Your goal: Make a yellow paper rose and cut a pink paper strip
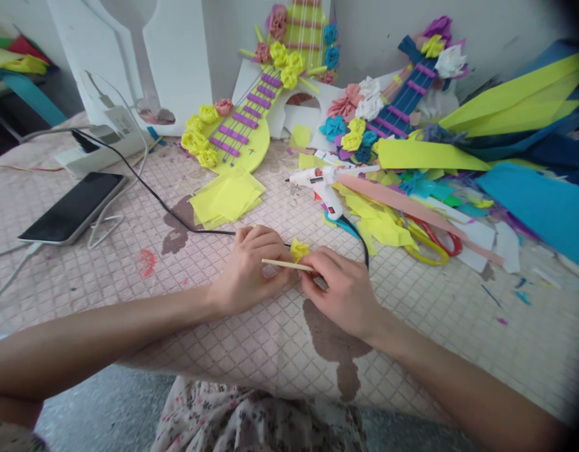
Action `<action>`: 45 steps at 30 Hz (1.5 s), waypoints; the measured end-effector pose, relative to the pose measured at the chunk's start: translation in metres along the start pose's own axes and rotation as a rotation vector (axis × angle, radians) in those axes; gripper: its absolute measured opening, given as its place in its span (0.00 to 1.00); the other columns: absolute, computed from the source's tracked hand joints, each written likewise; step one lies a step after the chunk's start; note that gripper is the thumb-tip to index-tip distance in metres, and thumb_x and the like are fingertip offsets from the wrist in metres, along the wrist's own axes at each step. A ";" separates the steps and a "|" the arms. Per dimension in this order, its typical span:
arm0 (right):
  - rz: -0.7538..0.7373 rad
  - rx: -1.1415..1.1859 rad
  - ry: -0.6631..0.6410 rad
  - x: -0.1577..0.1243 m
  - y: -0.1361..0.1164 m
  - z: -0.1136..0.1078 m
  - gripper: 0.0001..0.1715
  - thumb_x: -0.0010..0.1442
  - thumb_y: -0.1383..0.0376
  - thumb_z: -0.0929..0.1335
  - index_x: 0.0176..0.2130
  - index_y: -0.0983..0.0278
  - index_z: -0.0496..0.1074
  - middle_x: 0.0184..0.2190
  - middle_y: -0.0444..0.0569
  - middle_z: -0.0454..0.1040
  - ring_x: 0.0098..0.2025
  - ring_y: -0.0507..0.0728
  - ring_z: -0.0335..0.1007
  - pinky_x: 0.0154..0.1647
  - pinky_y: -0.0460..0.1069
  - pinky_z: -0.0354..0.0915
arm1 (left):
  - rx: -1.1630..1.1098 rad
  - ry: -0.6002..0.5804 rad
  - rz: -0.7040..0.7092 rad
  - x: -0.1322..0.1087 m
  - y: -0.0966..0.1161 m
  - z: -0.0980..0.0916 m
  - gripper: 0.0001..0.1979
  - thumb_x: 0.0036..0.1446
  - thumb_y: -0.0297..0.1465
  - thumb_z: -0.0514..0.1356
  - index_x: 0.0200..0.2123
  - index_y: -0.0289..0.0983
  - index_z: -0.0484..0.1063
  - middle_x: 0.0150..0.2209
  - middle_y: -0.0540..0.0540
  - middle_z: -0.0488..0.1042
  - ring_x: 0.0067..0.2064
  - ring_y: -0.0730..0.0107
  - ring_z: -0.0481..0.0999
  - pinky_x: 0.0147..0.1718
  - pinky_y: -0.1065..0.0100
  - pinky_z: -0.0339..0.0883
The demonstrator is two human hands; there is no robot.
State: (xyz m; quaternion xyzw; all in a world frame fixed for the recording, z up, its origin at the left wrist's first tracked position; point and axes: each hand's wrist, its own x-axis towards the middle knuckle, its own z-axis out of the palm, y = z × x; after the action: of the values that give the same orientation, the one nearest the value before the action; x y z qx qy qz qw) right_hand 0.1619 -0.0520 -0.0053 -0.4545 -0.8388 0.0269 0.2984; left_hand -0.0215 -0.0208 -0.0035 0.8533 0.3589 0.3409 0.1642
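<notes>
A thin wooden stick (284, 264) lies almost level between my hands, its right end in the fingers of my right hand (343, 285). Just behind the stick, a small crumpled yellow paper piece (299, 249) pokes up between the fingertips of both hands. My left hand (254, 270) is closed, its fingertips against that paper; the stick's free end passes in front of its fingers. The lower part of the paper is hidden by the fingers. Beyond my hands, a stack of yellow paper squares (227, 198) lies on the table.
A white glue gun (320, 182) rests behind my hands, its black cord running near them. Scissors (428, 248) and paper scraps (378, 220) lie right. A phone (75, 207) and power strip (101, 144) are left. Flower-trimmed paper guitars (252, 135) lean at the back.
</notes>
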 end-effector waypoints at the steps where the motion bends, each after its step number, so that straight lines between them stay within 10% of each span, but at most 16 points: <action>1: 0.003 0.006 -0.004 0.000 0.000 0.000 0.05 0.57 0.72 0.63 0.31 0.64 0.67 0.26 0.44 0.69 0.28 0.51 0.66 0.30 0.46 0.61 | -0.001 0.004 0.003 0.000 0.000 0.000 0.03 0.55 0.29 0.59 0.30 0.39 0.73 0.31 0.51 0.74 0.40 0.67 0.68 0.45 0.60 0.57; 45: -0.046 -0.090 -0.021 -0.001 0.003 -0.003 0.07 0.56 0.73 0.61 0.31 0.64 0.67 0.26 0.44 0.70 0.27 0.51 0.64 0.28 0.47 0.58 | 0.239 0.024 0.147 -0.002 -0.003 -0.001 0.03 0.56 0.30 0.58 0.30 0.41 0.69 0.32 0.51 0.74 0.43 0.62 0.70 0.43 0.56 0.56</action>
State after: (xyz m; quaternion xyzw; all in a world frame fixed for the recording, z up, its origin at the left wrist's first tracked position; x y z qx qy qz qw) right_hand 0.1657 -0.0516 -0.0045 -0.4476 -0.8525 -0.0131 0.2696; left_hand -0.0246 -0.0202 -0.0050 0.8867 0.3352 0.3169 0.0315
